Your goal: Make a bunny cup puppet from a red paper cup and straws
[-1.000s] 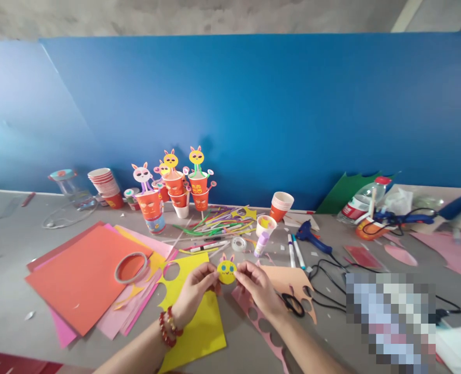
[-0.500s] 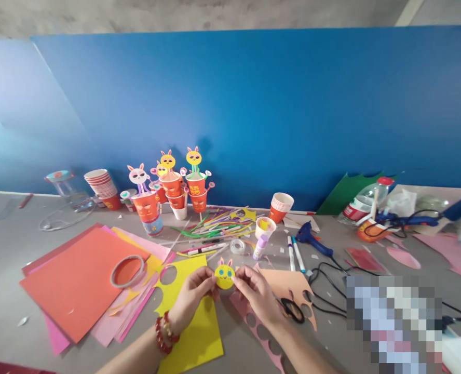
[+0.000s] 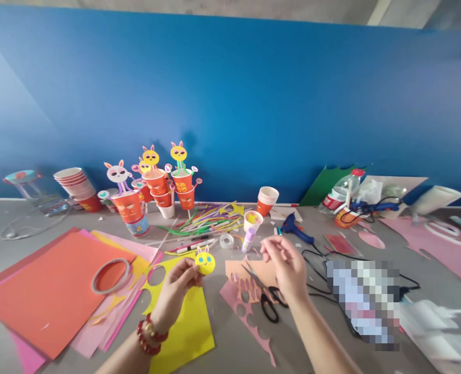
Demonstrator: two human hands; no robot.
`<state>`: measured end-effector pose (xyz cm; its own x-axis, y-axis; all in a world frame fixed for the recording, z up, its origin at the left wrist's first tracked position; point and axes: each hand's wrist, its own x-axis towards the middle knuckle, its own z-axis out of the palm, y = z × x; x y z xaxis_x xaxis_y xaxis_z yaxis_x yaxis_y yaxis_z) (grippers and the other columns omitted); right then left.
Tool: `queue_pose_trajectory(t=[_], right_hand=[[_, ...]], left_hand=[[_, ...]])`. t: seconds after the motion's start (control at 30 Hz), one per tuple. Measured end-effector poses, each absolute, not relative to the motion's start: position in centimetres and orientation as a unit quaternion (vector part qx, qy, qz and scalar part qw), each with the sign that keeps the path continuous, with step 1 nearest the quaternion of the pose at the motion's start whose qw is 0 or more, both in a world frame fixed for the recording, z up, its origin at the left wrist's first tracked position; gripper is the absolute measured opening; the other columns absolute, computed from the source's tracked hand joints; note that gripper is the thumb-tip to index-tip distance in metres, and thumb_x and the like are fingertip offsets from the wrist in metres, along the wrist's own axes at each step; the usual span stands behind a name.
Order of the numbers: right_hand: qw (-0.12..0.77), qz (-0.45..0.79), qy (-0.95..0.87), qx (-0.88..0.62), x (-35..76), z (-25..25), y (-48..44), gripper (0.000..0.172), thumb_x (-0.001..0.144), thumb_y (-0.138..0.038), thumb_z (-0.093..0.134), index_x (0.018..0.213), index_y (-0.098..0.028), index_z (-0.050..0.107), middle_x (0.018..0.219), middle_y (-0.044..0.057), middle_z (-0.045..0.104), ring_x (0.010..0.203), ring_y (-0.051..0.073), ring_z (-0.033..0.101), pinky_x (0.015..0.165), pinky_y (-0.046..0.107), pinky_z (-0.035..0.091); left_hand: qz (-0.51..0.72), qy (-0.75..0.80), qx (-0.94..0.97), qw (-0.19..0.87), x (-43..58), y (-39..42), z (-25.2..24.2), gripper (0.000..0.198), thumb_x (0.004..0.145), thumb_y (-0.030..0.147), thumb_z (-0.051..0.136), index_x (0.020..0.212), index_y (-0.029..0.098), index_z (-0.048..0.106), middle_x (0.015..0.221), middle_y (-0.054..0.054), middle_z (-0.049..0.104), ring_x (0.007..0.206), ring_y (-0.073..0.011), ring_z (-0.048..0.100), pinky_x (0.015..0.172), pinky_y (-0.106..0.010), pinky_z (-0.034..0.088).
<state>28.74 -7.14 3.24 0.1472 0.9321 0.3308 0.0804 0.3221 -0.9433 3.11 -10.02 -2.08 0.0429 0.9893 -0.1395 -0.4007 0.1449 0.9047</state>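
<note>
My left hand (image 3: pixel 176 285) pinches a round yellow paper bunny face (image 3: pixel 205 263) by its left edge. The face has pink ears, blue eyes and a small drawn mouth. My right hand (image 3: pixel 287 265) is raised over the table with loosely bent fingers, and nothing shows in it. Just beyond its fingertips are the capped markers (image 3: pixel 276 231), mostly hidden by the hand. Black-handled scissors (image 3: pixel 269 306) lie left of the right wrist, partly on peach paper (image 3: pixel 234 267) and pink punched paper (image 3: pixel 234 298). Under my left hand is a yellow sheet (image 3: pixel 191 322) with round cut-outs.
Decorated bunny cups (image 3: pixel 127 208) stand at the back left. Pipe cleaners (image 3: pixel 207 221), clear tape (image 3: pixel 226 241), a purple glue stick (image 3: pixel 248 240) and a blue glue gun (image 3: pixel 296 228) lie mid-table. Coloured sheets (image 3: pixel 59 291) with a tape roll (image 3: pixel 110 276) are left; black cables (image 3: pixel 316 275) run right.
My right hand has let go of the bunny face and moved right and up toward the markers. My left hand keeps the face. The view has shifted right.
</note>
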Motion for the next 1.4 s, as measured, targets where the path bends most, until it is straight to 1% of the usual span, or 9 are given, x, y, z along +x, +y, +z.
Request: queue_pose_trajectory(t=[0.2,0.33,0.5,0.6,0.77,0.93,1.1,1.3,1.4], right_hand=[[0.629,0.152,-0.565,-0.511,35.3,6.5,-7.2,0.02,0.091,-0.04,0.065,0.095,-0.021,0.063,0.074,0.002,0.065,0.057,0.014,0.058,0.055,0.026,0.048],[0.38,0.081,-0.64,-0.662,38.1,4.7,-4.3,0.027,0.098,-0.042,0.046,0.101,-0.02,0.061,0.084,0.007,0.073,0.069,0.019,0.069,0.063,0.028,0.053],[0.224,0.088,-0.636,-0.733,37.4,0.3,-0.1,0.012,0.087,-0.028,0.069,0.08,-0.019,0.068,0.078,0.009,0.075,0.083,0.027,0.073,0.067,0.031,0.052],[0.181,0.107,-0.614,-0.761,36.5,-1.1,1.4,0.017,0.093,-0.03,0.068,0.102,-0.016,0.069,0.104,0.01,0.072,0.096,0.025,0.07,0.08,0.038,0.056],[0.237,0.152,-0.584,-0.761,37.3,-0.9,2.8,0.027,0.098,-0.032,0.062,0.122,-0.018,0.062,0.123,0.008,0.064,0.101,0.022,0.066,0.086,0.042,0.057],[0.405,0.213,-0.548,-0.701,38.4,0.2,2.9,0.028,0.097,-0.042,0.05,0.094,-0.018,0.063,0.078,0.005,0.068,0.071,0.02,0.067,0.06,0.03,0.054],[0.517,0.306,-0.537,-0.592,37.4,1.1,-0.8,0.047,0.093,-0.064,0.037,0.093,-0.022,0.057,0.052,-0.008,0.041,0.037,0.012,0.037,0.037,0.024,0.034],[0.463,0.462,-0.554,-0.515,35.0,1.6,-7.6,0.044,0.088,-0.064,0.06,0.096,-0.021,0.063,0.066,-0.002,0.054,0.05,0.012,0.046,0.042,0.022,0.034],[0.384,0.476,-0.611,-0.503,32.9,0.6,-9.0,0.041,0.091,-0.062,0.056,0.09,-0.022,0.063,0.059,-0.006,0.044,0.046,0.01,0.036,0.042,0.022,0.026]], left_hand=[[0.535,0.396,0.328,0.67,2.2,-11.5,1.1,0.025,0.079,0.035,0.079,0.08,0.017,0.061,0.072,-0.001,0.066,0.062,-0.0117,0.059,0.062,-0.022,0.048],[0.489,0.394,0.327,0.706,2.5,-12.1,1.8,0.025,0.078,0.035,0.079,0.079,0.017,0.063,0.073,-0.002,0.066,0.062,-0.0116,0.059,0.062,-0.022,0.049],[0.443,0.441,0.386,0.678,3.6,-11.3,0.6,0.032,0.073,0.042,0.082,0.074,0.016,0.063,0.072,-0.003,0.068,0.063,-0.0116,0.059,0.062,-0.021,0.047],[0.439,0.455,0.41,0.658,4.1,-10.5,-0.2,0.034,0.071,0.044,0.082,0.072,0.016,0.063,0.069,-0.002,0.068,0.061,-0.0115,0.058,0.06,-0.022,0.046],[0.459,0.444,0.416,0.647,4.0,-9.6,-1.2,0.034,0.071,0.043,0.082,0.071,0.016,0.063,0.068,-0.001,0.067,0.059,-0.0112,0.057,0.059,-0.022,0.046],[0.478,0.426,0.39,0.661,3.9,-9.3,-1.8,0.034,0.071,0.041,0.083,0.07,0.016,0.061,0.065,0.001,0.063,0.056,-0.0103,0.055,0.057,-0.022,0.044],[0.498,0.406,0.373,0.669,3.7,-9.2,-2.6,0.036,0.071,0.044,0.083,0.074,0.017,0.059,0.066,0.002,0.063,0.054,-0.0099,0.055,0.057,-0.022,0.044],[0.519,0.373,0.37,0.674,3.1,-8.9,-3.2,0.032,0.074,0.042,0.081,0.078,0.018,0.06,0.067,0.002,0.063,0.058,-0.0099,0.056,0.059,-0.021,0.044],[0.524,0.369,0.362,0.677,3.1,-9.0,-3.2,0.031,0.075,0.041,0.081,0.078,0.018,0.06,0.068,0.002,0.063,0.058,-0.0101,0.056,0.06,-0.022,0.045]])
